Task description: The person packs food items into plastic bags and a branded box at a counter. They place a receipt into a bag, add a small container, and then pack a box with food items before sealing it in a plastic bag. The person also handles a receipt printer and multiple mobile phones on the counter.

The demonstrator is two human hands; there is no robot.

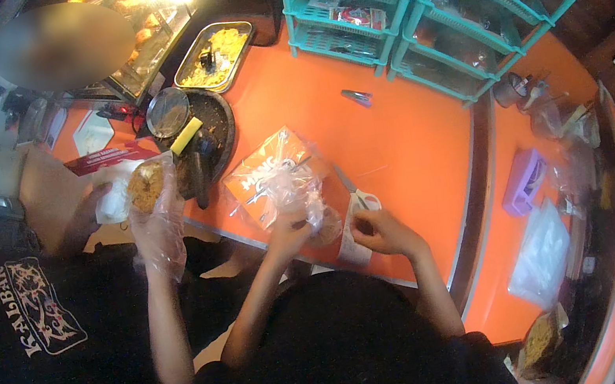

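My left hand pinches a bunched clear plastic bag. The bag lies partly over an orange-and-white printed packet, near the counter's front edge. My right hand is closed at the handles of a pair of scissors, its blades pointing away and to the left. A whitish piece shows under that hand; its kind is unclear. To my left, a co-worker's hand, in a clear plastic glove or bag, holds a browned piece of food beside white paper.
A dark stone mortar and a metal tray of yellow food stand at the back left. Turquoise racks line the back. A stapler-like object lies on the orange counter. A purple holder and plastic bags lie right.
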